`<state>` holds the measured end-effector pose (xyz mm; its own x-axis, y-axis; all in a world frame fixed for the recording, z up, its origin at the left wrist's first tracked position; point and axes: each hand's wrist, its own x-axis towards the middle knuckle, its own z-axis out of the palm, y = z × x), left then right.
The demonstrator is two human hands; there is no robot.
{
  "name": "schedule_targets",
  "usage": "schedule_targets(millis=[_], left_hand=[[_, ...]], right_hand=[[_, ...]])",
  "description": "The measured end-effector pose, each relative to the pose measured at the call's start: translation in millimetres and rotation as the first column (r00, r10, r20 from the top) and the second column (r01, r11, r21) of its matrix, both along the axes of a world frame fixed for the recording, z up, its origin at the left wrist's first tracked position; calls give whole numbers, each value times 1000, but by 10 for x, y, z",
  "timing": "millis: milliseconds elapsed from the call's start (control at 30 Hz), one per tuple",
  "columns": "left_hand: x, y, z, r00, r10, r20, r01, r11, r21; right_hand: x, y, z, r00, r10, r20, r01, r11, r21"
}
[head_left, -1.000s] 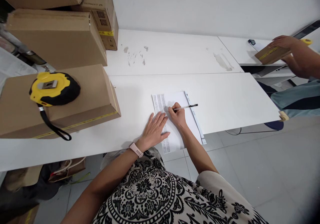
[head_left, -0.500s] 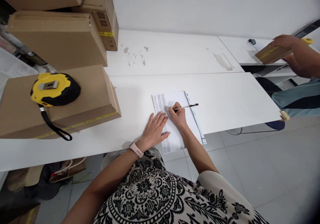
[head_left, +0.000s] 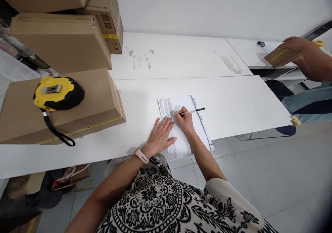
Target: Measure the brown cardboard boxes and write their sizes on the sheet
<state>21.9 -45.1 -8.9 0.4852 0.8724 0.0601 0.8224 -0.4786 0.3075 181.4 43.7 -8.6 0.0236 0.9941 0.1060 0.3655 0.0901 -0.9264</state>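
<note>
Hands on the printed sheet [head_left: 185, 129]
Right hand [head_left: 184, 121] grips a pen [head_left: 192, 111] (tip on the paper); left hand [head_left: 159, 135] presses flat, fingers spread, on the white table [head_left: 233, 101].

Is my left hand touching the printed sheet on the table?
Touching. The head view shows the left hand lying flat, palm down, on the printed sheet, covering part of its column.

Worn on the head, aimed forward and down.
Looked steeply onto the white table [head_left: 233, 98], close above the right hand [head_left: 184, 120], wall [head_left: 207, 8] at the top edge.
</note>
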Motion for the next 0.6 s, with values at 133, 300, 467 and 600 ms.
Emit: schedule_targets(millis=[133, 300, 467, 600], left_hand=[[-5, -2, 22, 1000, 2, 3, -2, 1000, -6], [4, 1, -8, 1000, 4, 20, -4, 1000, -2], [-28, 21, 57, 978, 56, 199, -71, 995, 66], [-248, -167, 545, 869, 36, 493, -210, 930, 302]], right_hand=[[7, 0, -8, 1000, 0, 5, 0, 1000, 0], [12, 18, -10, 998, -41, -39, 42, 998, 38], [19, 64, -40, 985, -133, -111, 142, 986, 82], [65, 73, -92, 985, -169, -20, 170, 979, 117]])
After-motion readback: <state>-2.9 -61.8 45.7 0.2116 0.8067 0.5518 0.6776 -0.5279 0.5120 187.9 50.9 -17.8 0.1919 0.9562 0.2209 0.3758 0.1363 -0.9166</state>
